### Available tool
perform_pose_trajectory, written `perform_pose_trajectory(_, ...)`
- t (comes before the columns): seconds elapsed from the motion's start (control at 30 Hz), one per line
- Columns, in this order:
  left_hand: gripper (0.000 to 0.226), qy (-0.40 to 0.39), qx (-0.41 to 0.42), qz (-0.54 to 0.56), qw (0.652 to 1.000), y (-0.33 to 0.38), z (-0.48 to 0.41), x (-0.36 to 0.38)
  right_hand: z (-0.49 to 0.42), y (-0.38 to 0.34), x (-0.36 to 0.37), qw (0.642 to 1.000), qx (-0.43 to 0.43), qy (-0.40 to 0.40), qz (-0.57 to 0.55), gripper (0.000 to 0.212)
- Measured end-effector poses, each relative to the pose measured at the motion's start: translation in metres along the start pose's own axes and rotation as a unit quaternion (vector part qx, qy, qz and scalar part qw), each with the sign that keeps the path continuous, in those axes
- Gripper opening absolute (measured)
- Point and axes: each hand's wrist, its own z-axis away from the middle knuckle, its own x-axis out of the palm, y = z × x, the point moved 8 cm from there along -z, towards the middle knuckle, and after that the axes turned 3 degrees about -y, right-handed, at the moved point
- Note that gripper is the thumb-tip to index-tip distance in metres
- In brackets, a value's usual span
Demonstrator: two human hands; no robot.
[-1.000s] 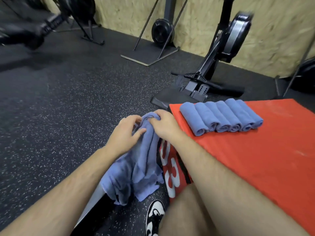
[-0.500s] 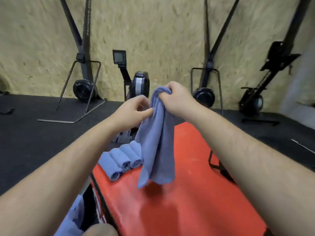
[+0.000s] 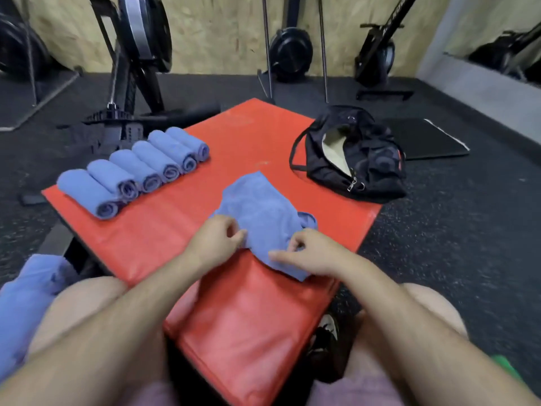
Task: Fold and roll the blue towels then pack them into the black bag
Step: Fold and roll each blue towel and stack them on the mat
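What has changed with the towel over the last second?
The towel was lifted from beside the mat, hung in the air, then was lowered; it now lies crumpled on the mat. The left hand and right hand kept hold of it and now pinch its near edge. The six rolled towels stay in their row on the mat.
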Motion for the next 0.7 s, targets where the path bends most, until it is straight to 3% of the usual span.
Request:
perform_pose_trajectory(0.07,0.030,-0.022,-0.035,-0.032,0.999,-0.011,0.012,0.016,-0.005,0.015,-0.007,0.998,0.006,0.057,-0.007,0.055)
perform_pose_trajectory(0.17,0.037,-0.037,-0.046,-0.036,0.998,-0.007,0.014,0.028,-0.020,0.026,-0.026,0.986,0.009,0.164,-0.035,0.024)
perform_pose_trajectory(0.27,0.045,-0.028,-0.098,0.027,0.994,-0.004,0.008,0.038,-0.035,0.020,-0.027,0.986,0.009,0.166,-0.005,0.026)
perform_pose_trajectory(0.37,0.046,-0.010,-0.175,0.110,0.978,-0.009,0.001,0.047,-0.045,0.016,-0.022,0.989,0.050,0.136,0.001,0.011)
perform_pose_trajectory(0.47,0.037,0.018,-0.197,0.149,0.969,-0.005,-0.005,0.041,-0.045,0.011,-0.025,0.989,0.043,0.142,-0.025,0.029)
perform_pose_trajectory(0.57,0.028,0.076,-0.199,0.202,0.956,-0.004,-0.009,0.008,-0.040,0.010,-0.043,0.974,0.026,0.195,-0.115,0.034)
perform_pose_trajectory(0.7,0.017,0.120,-0.142,0.313,0.931,0.010,-0.013,-0.054,-0.025,-0.007,-0.067,0.944,0.016,0.215,-0.252,0.025)
